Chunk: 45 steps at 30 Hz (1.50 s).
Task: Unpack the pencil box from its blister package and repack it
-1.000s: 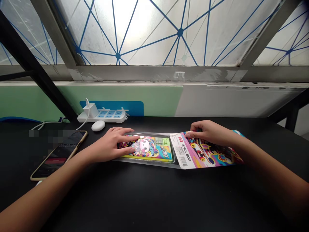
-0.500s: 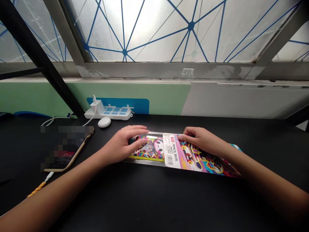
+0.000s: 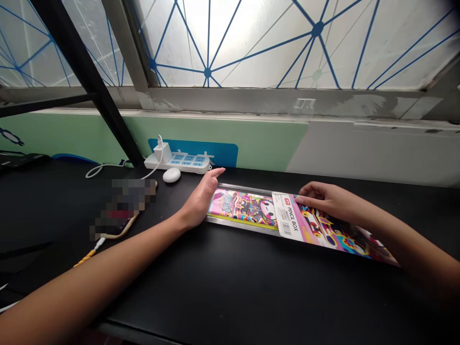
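A colourful pencil box (image 3: pixel 244 207) lies flat on the black table, partly out of a printed cardboard sleeve (image 3: pixel 319 225) labelled "PENCIL BOX". Clear plastic packaging (image 3: pixel 244 226) shows along its long edges. My left hand (image 3: pixel 201 199) stands on edge at the box's left end, fingers stretched out and palm towards it; whether it touches the end I cannot tell. With thumb on top and fingers curled at the far edge, my right hand (image 3: pixel 327 199) grips the sleeve near its label. My right forearm covers part of the sleeve's right end.
A phone (image 3: pixel 124 215) with a cable plugged in lies to the left. Behind it are a round white case (image 3: pixel 171 175) and a white power strip (image 3: pixel 179 160) against the wall. A black slanted post (image 3: pixel 104 105) rises at the back left. The table's front edge (image 3: pixel 140 330) shows below.
My left hand has come off the top of the box and turned upright at its left end, uncovering more of the print. The right hand keeps its grip. The view has shifted left.
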Each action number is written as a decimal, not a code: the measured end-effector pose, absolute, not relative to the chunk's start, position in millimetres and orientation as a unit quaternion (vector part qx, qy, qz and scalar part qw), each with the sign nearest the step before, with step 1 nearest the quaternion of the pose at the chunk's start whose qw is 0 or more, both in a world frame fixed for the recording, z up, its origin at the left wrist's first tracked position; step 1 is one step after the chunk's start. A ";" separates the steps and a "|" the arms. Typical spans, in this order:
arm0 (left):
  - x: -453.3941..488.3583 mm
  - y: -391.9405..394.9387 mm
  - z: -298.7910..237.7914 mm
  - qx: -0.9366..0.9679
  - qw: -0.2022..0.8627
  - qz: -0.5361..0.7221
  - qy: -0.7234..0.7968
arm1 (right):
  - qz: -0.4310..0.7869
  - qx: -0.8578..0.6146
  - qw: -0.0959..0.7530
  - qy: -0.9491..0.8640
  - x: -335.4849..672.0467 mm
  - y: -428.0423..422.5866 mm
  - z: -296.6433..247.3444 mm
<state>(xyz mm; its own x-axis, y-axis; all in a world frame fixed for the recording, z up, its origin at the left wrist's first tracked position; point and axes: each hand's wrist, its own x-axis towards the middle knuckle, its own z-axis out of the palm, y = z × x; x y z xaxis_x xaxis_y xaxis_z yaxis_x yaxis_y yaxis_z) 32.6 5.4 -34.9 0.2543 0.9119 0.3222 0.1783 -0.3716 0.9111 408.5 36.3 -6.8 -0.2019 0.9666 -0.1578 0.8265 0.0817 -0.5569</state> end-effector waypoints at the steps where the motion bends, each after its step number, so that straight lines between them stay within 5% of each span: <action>1: 32.7 5.5 -35.7 0.690 0.392 0.465 0.392 | 0.272 -0.623 0.120 -0.724 408.1 36.4 -6.5; 18: 30.3 3.7 -30.1 0.635 0.448 0.518 0.357 | 0.156 -0.593 -0.007 -0.790 266.8 64.2 15.2; 25: 27.9 7.6 -34.5 0.624 0.449 0.523 0.369 | 0.121 -0.572 0.013 -0.811 189.5 64.4 15.9; 38: 22.5 10.9 -34.2 0.658 0.388 0.416 0.494 | 0.194 -0.607 0.100 -0.764 381.0 18.7 9.1; 45: 10.7 18.0 -31.5 0.674 0.368 0.392 0.507 | 0.219 -0.602 0.122 -0.758 364.4 18.5 1.0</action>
